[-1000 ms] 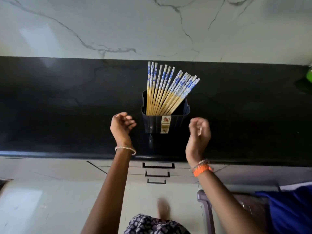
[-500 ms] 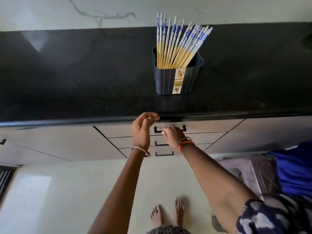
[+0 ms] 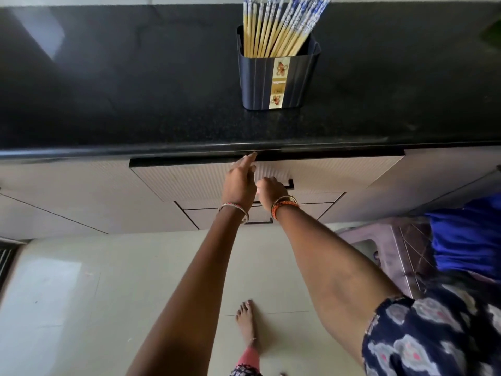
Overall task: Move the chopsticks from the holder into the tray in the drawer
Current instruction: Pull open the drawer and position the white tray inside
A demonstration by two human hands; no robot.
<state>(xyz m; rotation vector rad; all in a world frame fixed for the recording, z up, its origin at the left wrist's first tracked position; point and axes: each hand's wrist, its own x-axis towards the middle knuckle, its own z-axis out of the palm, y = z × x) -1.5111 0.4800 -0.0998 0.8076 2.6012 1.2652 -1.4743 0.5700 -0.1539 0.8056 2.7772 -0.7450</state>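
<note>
While the chopsticks (image 3: pixel 273 31) stand in the dark holder (image 3: pixel 276 77) on the black countertop (image 3: pixel 122 85) (tray unseen), the right hand (image 3: pixel 271 189) curls round the top drawer's (image 3: pixel 339 172) handle, and the left hand (image 3: pixel 240 183), fingers loosely extended, holds nothing.

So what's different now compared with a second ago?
Both hands came down from beside the holder to the top drawer. The right hand has closed on its handle; the left hand rests on the front. The drawer looks slightly pulled out. The chopsticks stayed in the holder.
</note>
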